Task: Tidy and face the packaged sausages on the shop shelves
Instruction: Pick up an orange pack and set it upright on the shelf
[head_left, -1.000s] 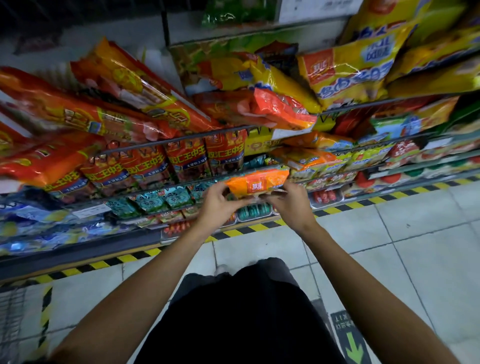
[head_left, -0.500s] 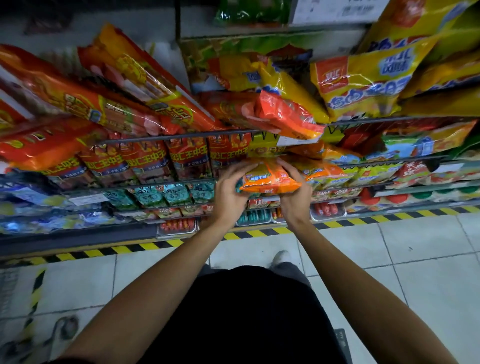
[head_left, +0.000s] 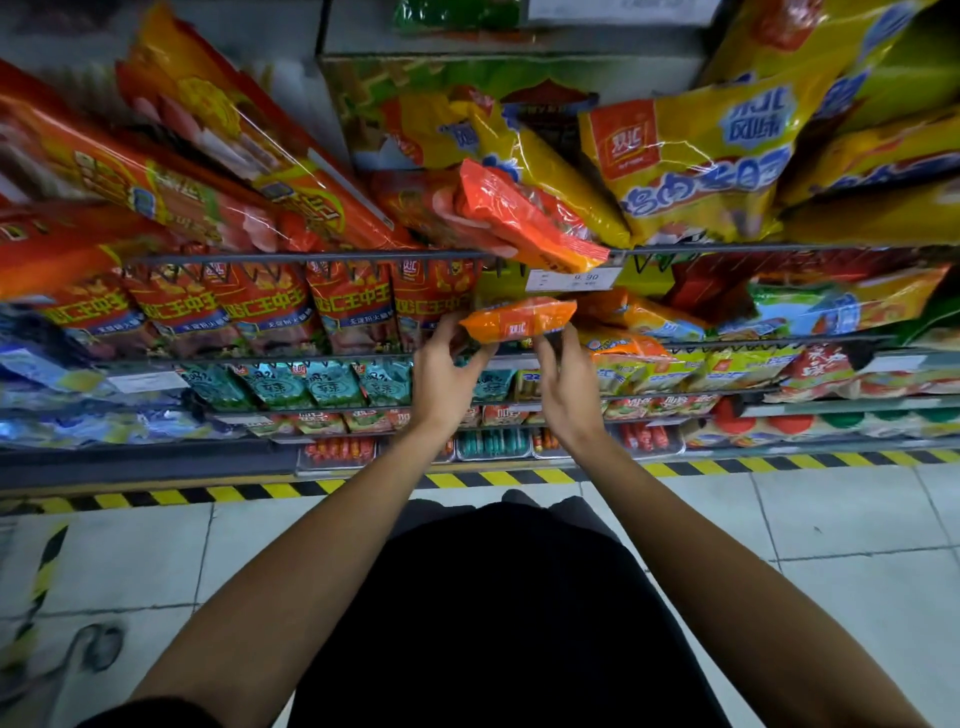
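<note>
At frame centre, the left hand (head_left: 445, 370) and right hand (head_left: 565, 375) each pinch an end of the orange sausage pack (head_left: 518, 319), its long axis horizontal, level with the shelf rail (head_left: 311, 256) just above.

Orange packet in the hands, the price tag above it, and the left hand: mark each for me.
orange packet (head_left: 519, 321), head view, middle of its front face by the red logo.
price tag (head_left: 574, 279), head view, centre of the white label on the shelf rail.
left hand (head_left: 448, 375), head view, back of the hand.
</note>
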